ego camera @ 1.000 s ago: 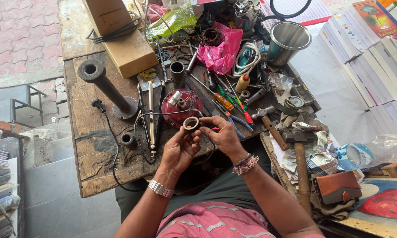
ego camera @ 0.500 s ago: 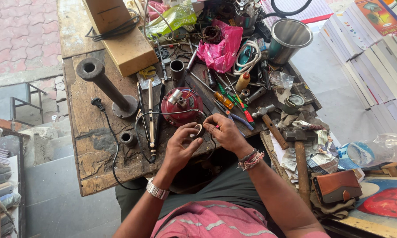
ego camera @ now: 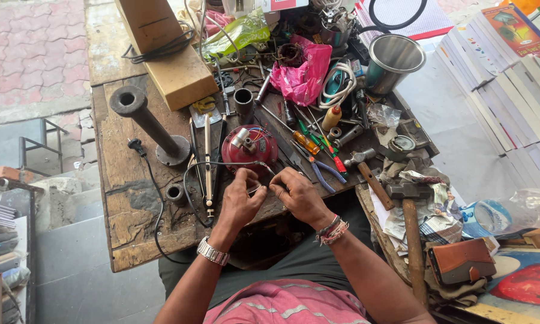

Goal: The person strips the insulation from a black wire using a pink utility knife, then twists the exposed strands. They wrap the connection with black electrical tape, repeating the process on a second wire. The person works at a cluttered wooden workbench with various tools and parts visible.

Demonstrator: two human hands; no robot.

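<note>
Both the left hand (ego camera: 241, 201) and the right hand (ego camera: 298, 195) had their fingers pinched on a small ring-shaped part (ego camera: 257, 189), held between them just below the red motor housing (ego camera: 249, 149), apparently for close work.

Left hand (ego camera: 241, 201) and right hand (ego camera: 299, 195) pinching a small ring (ego camera: 255, 189), red motor housing (ego camera: 249, 149) just beyond, cluttered wooden workbench (ego camera: 120, 198)

A red round motor housing (ego camera: 249, 147) is seen on a weathered brown wooden workbench (ego camera: 126, 222), beside a crumpled pink plastic bag (ego camera: 306, 75) and a green one (ego camera: 241, 31). A silver steel cup (ego camera: 393, 61) is set near orange- and green-handled screwdrivers (ego camera: 311, 139) — while a pink shirt striped in grey (ego camera: 285, 306) and a silver wristwatch (ego camera: 213, 251) are worn.
</note>
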